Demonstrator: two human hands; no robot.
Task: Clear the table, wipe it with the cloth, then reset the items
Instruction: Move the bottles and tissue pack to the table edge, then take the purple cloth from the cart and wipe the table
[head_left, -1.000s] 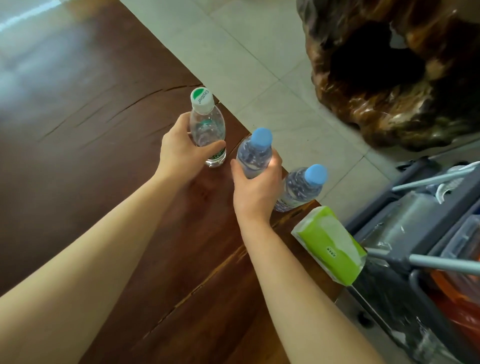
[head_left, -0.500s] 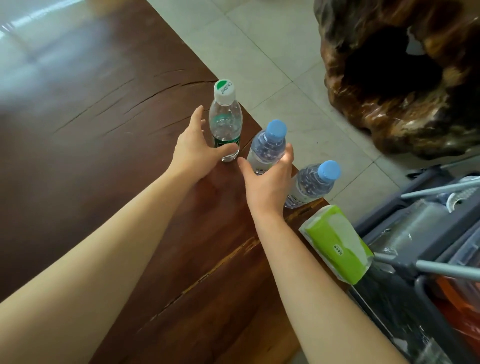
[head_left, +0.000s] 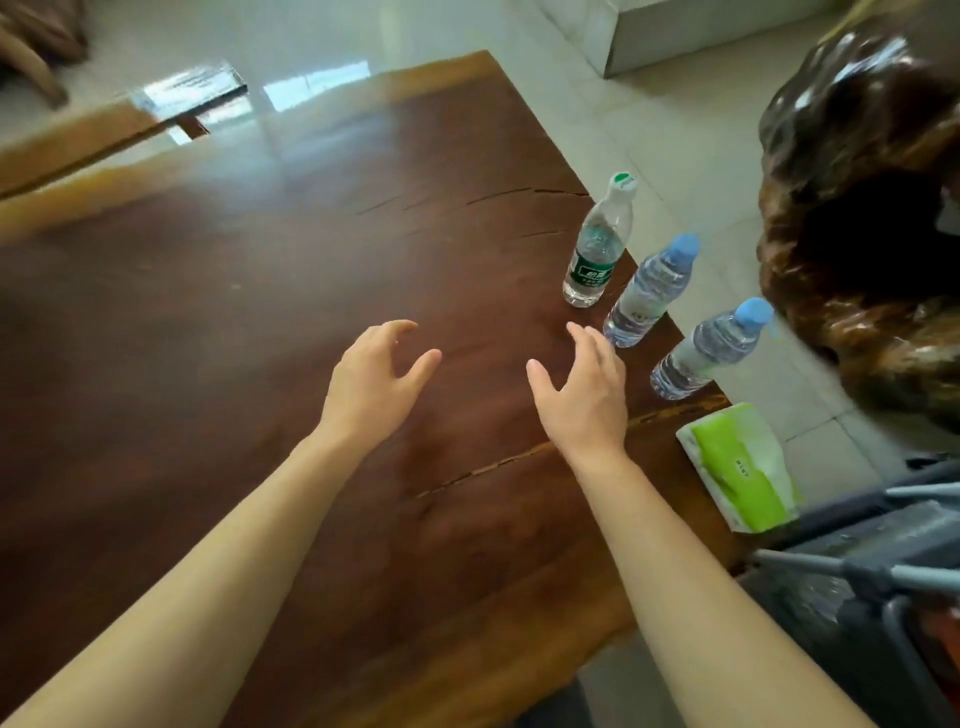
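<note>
Both hands have let go of the bottles and drawn back over the table (head_left: 260, 322). The left hand (head_left: 374, 384) hovers above the dark, glossy wood with fingers curled and spread, holding nothing. The right hand (head_left: 584, 395) is likewise empty, fingers loosely splayed, its fingertips near the base of the middle bottle (head_left: 649, 291) but apart from it.

Three clear plastic bottles stand in a row along the table's right edge: a green-labelled bottle (head_left: 600, 244) with a white cap, then the middle bottle, ribbed and blue-capped, then a third bottle (head_left: 709, 348) of the same kind. A soft green-and-white tissue pack (head_left: 737, 467) lies at the edge nearer the person. The slab shows long cracks in its polished surface. A gnarled, lacquered root stool (head_left: 872, 218) stands on the pale floor tiles.
</note>
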